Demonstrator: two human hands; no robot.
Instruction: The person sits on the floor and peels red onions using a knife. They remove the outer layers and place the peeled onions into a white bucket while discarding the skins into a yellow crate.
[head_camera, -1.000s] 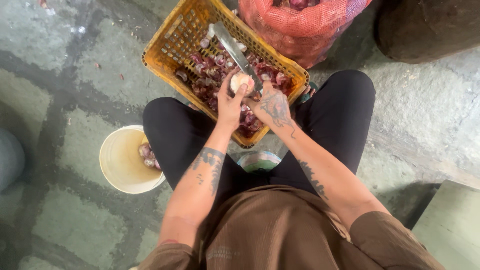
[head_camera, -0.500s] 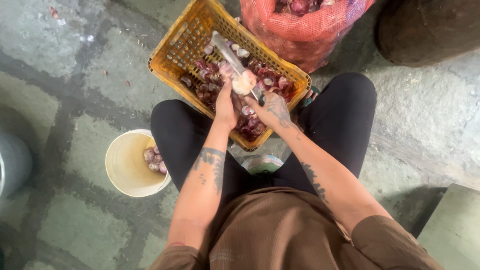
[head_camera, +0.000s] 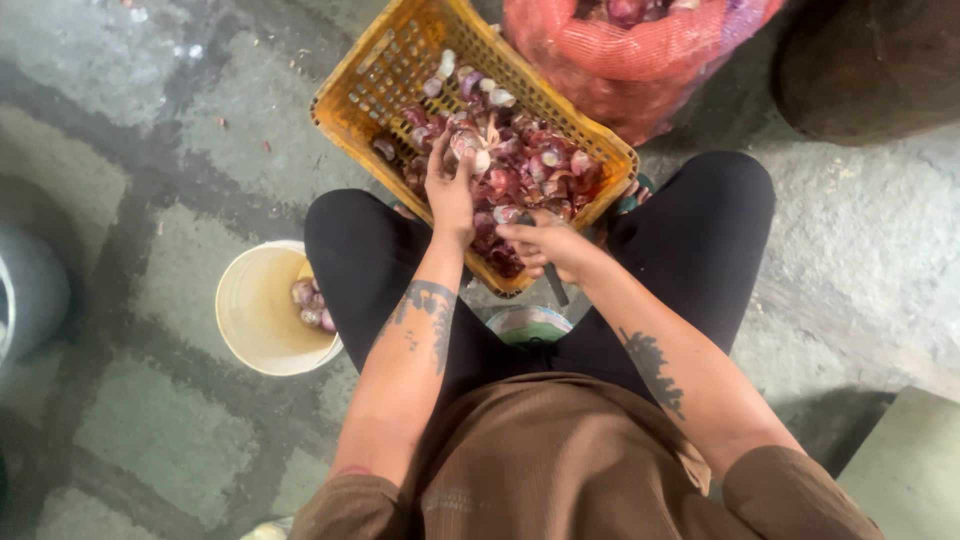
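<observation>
Here two hands: left hand (head_camera: 451, 190) pinching onion (head_camera: 472, 150) over one basket (head_camera: 372, 75); right hand (head_camera: 548, 247) gripping knife (head_camera: 553, 285).

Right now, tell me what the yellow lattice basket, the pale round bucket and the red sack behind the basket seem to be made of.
Yellow lattice basket: most likely moulded plastic, matt and grimy, with regular square holes in stiff walls.
Pale round bucket: probably plastic, with a smooth, thin, even cream wall.
Red sack: looks like woven plastic mesh netting, with fine grid lines and bulging contents showing through.
</observation>
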